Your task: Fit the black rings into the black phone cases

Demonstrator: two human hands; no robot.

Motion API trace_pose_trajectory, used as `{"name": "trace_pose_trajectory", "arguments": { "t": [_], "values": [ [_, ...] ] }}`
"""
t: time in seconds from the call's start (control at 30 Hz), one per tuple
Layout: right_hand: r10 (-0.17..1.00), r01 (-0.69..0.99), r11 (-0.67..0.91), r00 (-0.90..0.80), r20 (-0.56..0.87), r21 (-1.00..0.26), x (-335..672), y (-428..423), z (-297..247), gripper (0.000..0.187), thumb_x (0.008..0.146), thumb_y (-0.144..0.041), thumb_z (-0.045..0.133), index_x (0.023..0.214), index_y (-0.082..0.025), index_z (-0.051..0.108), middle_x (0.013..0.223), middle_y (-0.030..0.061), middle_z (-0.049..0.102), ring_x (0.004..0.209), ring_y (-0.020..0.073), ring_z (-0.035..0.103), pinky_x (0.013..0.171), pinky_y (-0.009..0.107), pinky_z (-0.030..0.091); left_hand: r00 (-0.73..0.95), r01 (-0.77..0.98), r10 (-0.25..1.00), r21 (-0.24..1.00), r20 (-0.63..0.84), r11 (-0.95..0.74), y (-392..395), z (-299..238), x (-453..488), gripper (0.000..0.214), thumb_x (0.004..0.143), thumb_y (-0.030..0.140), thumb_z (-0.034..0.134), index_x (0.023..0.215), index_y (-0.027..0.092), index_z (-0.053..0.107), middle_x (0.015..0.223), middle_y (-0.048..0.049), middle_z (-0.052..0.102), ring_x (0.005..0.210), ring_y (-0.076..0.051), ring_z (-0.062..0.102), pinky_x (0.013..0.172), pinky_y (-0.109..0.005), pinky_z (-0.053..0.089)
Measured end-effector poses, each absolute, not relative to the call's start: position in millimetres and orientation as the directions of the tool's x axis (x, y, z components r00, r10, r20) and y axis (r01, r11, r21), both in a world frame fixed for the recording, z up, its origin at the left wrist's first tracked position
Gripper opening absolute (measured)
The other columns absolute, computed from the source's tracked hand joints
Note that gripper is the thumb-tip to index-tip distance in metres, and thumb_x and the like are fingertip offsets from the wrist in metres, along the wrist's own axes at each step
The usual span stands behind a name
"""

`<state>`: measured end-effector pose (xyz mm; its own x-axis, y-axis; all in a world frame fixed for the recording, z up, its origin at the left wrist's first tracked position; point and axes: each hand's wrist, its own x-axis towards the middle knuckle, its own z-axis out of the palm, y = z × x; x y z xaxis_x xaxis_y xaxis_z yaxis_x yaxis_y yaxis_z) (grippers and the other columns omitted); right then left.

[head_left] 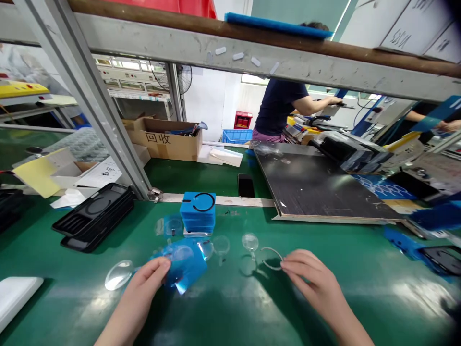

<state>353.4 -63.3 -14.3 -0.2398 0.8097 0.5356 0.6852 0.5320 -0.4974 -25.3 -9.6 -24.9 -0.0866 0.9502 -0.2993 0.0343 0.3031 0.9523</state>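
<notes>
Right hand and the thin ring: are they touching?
Touching. The head view shows the right hand with its fingertips on the edge of the thin ring, holding it.

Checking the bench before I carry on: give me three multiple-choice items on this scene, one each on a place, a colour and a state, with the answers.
1. Where is the thin ring?
A) Pinched in the right hand
B) Inside a box
C) Under a tray

2. What colour are the stacked trays?
A) Yellow
B) Black
C) Red

3. What state is the cardboard box in?
A) Taped shut
B) Flattened
C) Open, with items poking out

Answers:
1. A, the fingers hold the ring's edge above the green mat.
2. B, the trays are black on every visible side.
3. C, its flaps stand open and items stick out of the top.
</notes>
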Motion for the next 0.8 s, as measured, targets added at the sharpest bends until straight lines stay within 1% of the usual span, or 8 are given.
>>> {"name": "trace_pose_trajectory", "arguments": {
  "t": [0.07, 0.13, 0.3, 0.47, 0.53, 0.6, 0.7, 0.8],
  "values": [
    [0.836, 0.729, 0.500, -0.265, 0.481, -0.467, 370.8, -53.9, -34.6, 0.018, 0.096, -0.025, 0.059, 0.100, -0.030, 0.076, 0.096, 0.0061, 0.077, 0.098, 0.0261, 0.071, 0.086, 0.047, 0.057, -0.111, 0.009, 0.942, 0.947, -0.318, 0.321, -12.7, -27.0, -32.1, 0.047, 0.064, 0.064, 0.077, 0.065, 0.020, 0.060, 0.067, 0.0023, 0.050, 0.064, -0.015, 0.043, 0.057, -0.022, 0.039],
    [0.860, 0.742, 0.483, -0.302, 0.411, -0.465, 375.5, -48.4, -47.9, 0.016, 0.094, -0.028, 0.061, 0.097, -0.029, 0.077, 0.099, 0.0062, 0.078, 0.108, 0.0291, 0.069, 0.090, 0.050, 0.055, -0.132, 0.005, 0.939, 0.947, -0.317, 0.321, -17.4, -29.9, -32.1, 0.048, 0.066, 0.065, 0.076, 0.066, 0.020, 0.060, 0.067, 0.0028, 0.050, 0.063, -0.014, 0.042, 0.056, -0.021, 0.038],
    [0.889, 0.744, 0.458, -0.371, 0.269, -0.486, 355.9, -50.3, -56.0, 0.011, 0.090, -0.031, 0.068, 0.090, -0.028, 0.078, 0.103, 0.0072, 0.077, 0.116, 0.0309, 0.065, 0.094, 0.051, 0.053, -0.082, 0.076, 0.957, 0.956, -0.278, 0.284, -20.0, -34.2, -26.8, 0.050, 0.069, 0.067, 0.072, 0.065, 0.019, 0.060, 0.065, 0.0026, 0.047, 0.063, -0.014, 0.042, 0.056, -0.023, 0.038],
    [0.869, 0.720, 0.492, -0.445, 0.218, -0.489, 328.0, -48.5, -57.3, 0.009, 0.089, -0.028, 0.069, 0.088, -0.029, 0.079, 0.124, 0.0087, 0.068, 0.129, 0.0332, 0.050, 0.097, 0.050, 0.049, -0.142, 0.088, 0.962, 0.965, -0.235, 0.249, -18.3, -26.4, -23.5, 0.046, 0.070, 0.065, 0.072, 0.064, 0.020, 0.061, 0.064, 0.0027, 0.047, 0.063, -0.015, 0.042, 0.057, -0.023, 0.037],
    [0.848, 0.711, 0.526, -0.482, 0.221, -0.467, 316.9, -44.3, -54.7, 0.009, 0.089, -0.028, 0.069, 0.086, -0.029, 0.078, 0.122, 0.0077, 0.068, 0.129, 0.0333, 0.049, 0.100, 0.052, 0.045, -0.143, 0.103, 0.963, 0.965, -0.227, 0.242, -19.2, -23.4, -21.7, 0.046, 0.069, 0.064, 0.072, 0.064, 0.020, 0.060, 0.064, 0.0023, 0.048, 0.064, -0.016, 0.043, 0.058, -0.024, 0.038],
    [0.838, 0.709, 0.540, -0.504, 0.209, -0.453, 307.1, -39.8, -49.6, 0.009, 0.089, -0.028, 0.070, 0.083, -0.028, 0.077, 0.116, 0.0055, 0.070, 0.126, 0.0325, 0.050, 0.102, 0.054, 0.041, -0.132, 0.109, 0.965, 0.964, -0.227, 0.242, -20.5, -21.9, -20.3, 0.046, 0.070, 0.064, 0.071, 0.064, 0.020, 0.060, 0.064, 0.0023, 0.047, 0.063, -0.016, 0.043, 0.058, -0.024, 0.039],
    [0.843, 0.722, 0.516, -0.523, 0.125, -0.461, 296.8, -35.6, -39.7, 0.008, 0.089, -0.026, 0.069, 0.084, -0.028, 0.075, 0.106, 0.0015, 0.073, 0.124, 0.0309, 0.049, 0.103, 0.052, 0.038, -0.112, 0.099, 0.965, 0.963, -0.239, 0.250, -21.8, -21.7, -19.4, 0.044, 0.072, 0.062, 0.070, 0.064, 0.020, 0.060, 0.064, 0.0027, 0.046, 0.062, -0.015, 0.042, 0.057, -0.024, 0.037],
    [0.842, 0.735, 0.497, -0.537, 0.053, -0.462, 292.1, -34.8, -31.4, 0.010, 0.090, -0.023, 0.066, 0.085, -0.028, 0.073, 0.103, -0.0011, 0.074, 0.125, 0.0299, 0.046, 0.104, 0.050, 0.034, -0.105, 0.097, 0.964, 0.962, -0.244, 0.254, -21.8, -22.1, -19.1, 0.041, 0.073, 0.059, 0.070, 0.065, 0.020, 0.061, 0.064, 0.0032, 0.045, 0.063, -0.015, 0.041, 0.057, -0.023, 0.035]
  ]
}}
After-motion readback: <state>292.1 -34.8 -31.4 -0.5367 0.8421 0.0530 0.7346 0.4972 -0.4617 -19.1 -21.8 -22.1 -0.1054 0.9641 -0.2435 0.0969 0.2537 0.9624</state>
